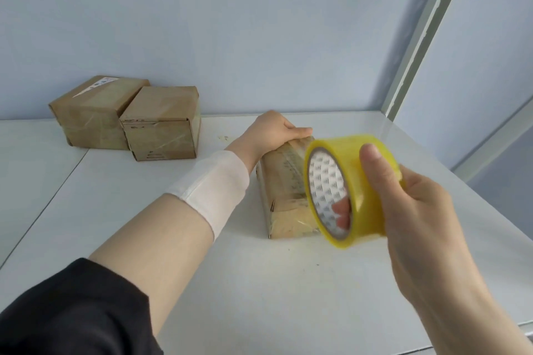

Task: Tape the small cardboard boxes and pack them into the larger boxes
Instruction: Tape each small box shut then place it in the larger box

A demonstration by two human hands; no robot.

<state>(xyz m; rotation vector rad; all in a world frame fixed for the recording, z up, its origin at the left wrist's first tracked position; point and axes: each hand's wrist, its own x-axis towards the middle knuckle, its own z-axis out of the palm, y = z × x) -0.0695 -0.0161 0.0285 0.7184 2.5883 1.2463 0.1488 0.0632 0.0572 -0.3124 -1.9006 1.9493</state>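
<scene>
Gripping the far end of the small box on the table with the left hand. Clasping the tape roll in the right hand, just right of the box.

No legible text. White label on far-left box, upper left of frame: print too small. Grey logo pattern inside tape roll, centre right: blurred. Dark marks on centre box: unreadable

A white desk is backed by a plain pale blue wall; at the desk's far right corner, a white frame post is seen.
</scene>
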